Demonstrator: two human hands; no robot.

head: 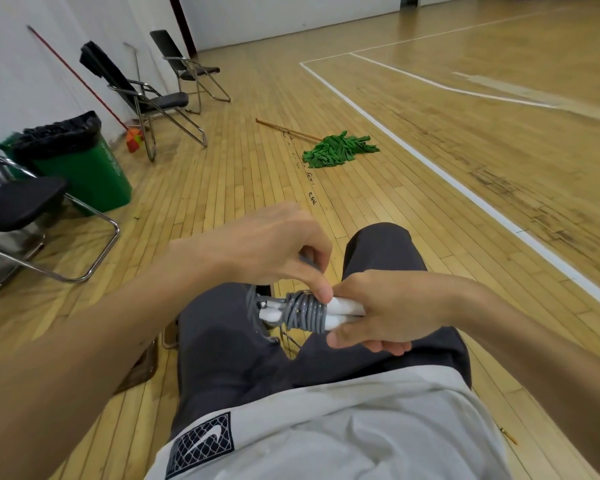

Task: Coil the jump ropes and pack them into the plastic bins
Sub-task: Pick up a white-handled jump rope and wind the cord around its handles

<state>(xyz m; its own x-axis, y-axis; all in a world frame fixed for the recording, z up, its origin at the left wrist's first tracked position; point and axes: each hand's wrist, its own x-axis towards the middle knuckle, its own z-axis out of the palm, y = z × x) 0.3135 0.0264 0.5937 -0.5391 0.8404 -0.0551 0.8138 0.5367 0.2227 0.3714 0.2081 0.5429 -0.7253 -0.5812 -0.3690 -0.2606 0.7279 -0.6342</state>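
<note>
Holds a jump rope (305, 313) just above the lap, between the thighs and well clear of the floor. Grips its two white handles (343, 308) side by side in the right hand (385, 313), fingers curled tight round them, with the long axis roughly crosswise to the body and the free ends pointing to the person's left, tilted a little down. Shows the grey cord (307, 315) wound round the middle of the handles in close turns, at right angles to that axis. Pinches a loose stretch of the same cord in the left hand (271, 247), fingers curled over it just above the bundle, thumb tip touching the coil. Wears dark grey trousers (229, 341) and a pale grey shirt (326, 427) with a black mesh-print patch. Sits over a floor (430, 209) of narrow, glossy, yellowish wood strips, scuffed dark in places and marked with white lines (430, 161). Faces a mop (336, 150) with green cloth strips and a wooden stick lying flat on the boards. Has, along the white wall (14, 64) to the left, a green rubbish bin (94, 168) lined with a black bag, a red-handled broom (134, 140) leaning beside it, and black padded folding chairs (153, 98) with bent chrome tube frames.
</note>
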